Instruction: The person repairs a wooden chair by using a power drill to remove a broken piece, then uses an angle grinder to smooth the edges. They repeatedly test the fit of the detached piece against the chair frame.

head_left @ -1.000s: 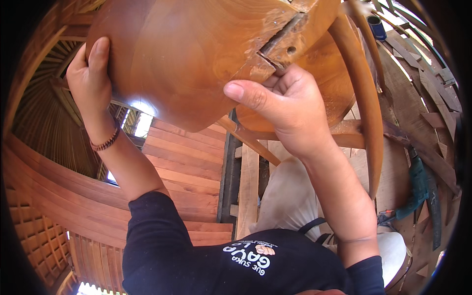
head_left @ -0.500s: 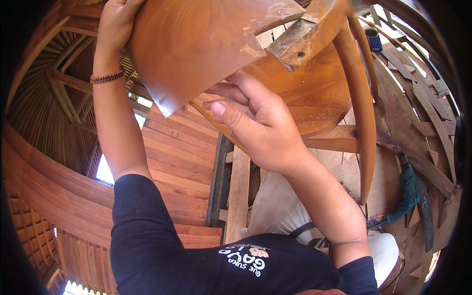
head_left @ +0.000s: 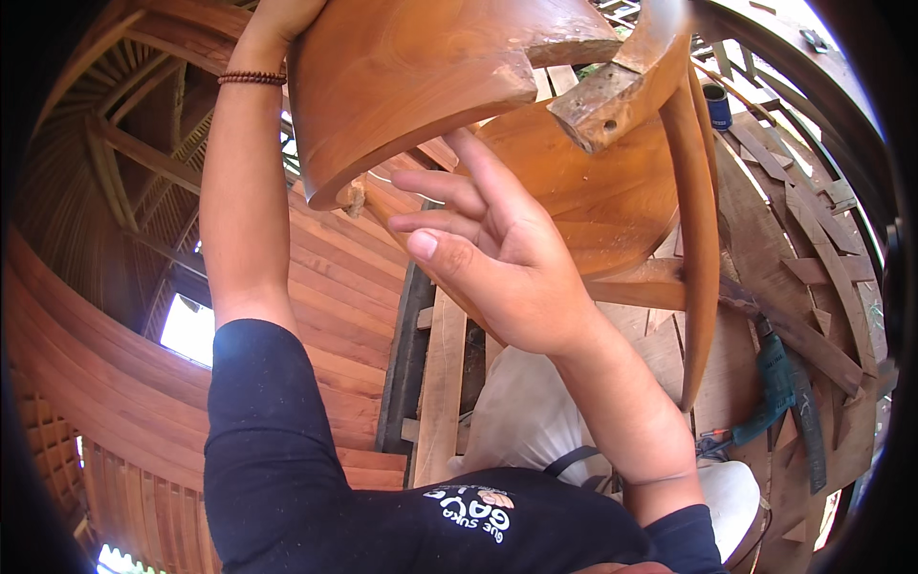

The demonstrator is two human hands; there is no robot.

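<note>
My left hand is raised at the top edge of the view and grips the upper rim of a curved, reddish-brown wooden panel. The panel's chipped end sits next to a wooden stub with a small hole in it. Behind them is a rounded wooden chair seat with a thin curved rail. Just below the panel my right hand is open, fingers spread and pointing up-left, holding nothing. It hovers in front of the seat; I cannot tell whether the fingertips touch the wood.
Curved wooden boards are stacked at the left. A green power drill lies at the right among wood offcuts. A blue can stands at the upper right. A white sack lies below my right forearm.
My left hand has lifted the panel's rim higher. My right hand has let go of the joint near the chipped end, dropped lower and opened.
</note>
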